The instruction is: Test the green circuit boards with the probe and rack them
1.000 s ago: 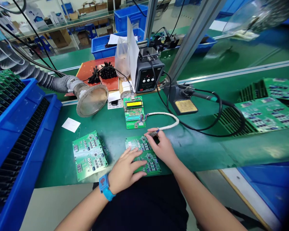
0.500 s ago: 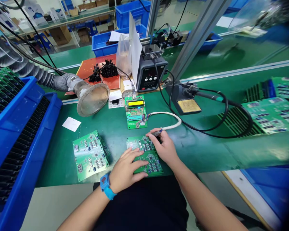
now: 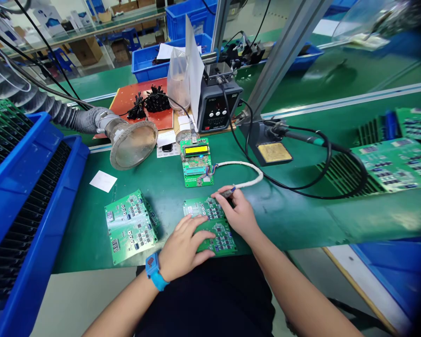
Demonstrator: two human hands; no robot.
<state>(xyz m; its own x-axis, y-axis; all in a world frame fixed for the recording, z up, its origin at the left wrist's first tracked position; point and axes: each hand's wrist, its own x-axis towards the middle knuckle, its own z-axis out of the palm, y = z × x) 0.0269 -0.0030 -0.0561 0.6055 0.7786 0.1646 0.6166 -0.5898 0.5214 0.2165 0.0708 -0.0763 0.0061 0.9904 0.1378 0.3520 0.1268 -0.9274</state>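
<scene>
Left hand (image 3: 182, 248) lies flat, right hand (image 3: 239, 216) pinches.

The right hand (image 3: 240, 216) has eased its test probe (image 3: 228, 192) rightward.

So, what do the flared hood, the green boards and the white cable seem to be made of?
The flared hood looks like dull, scuffed metal, perhaps aluminium or steel. The green circuit boards look like glossy solder-masked laminate, probably fibreglass, with soldered parts on top. The white cable looks like matte plastic or fabric sleeving, since it bends smoothly; I cannot tell which.
</scene>
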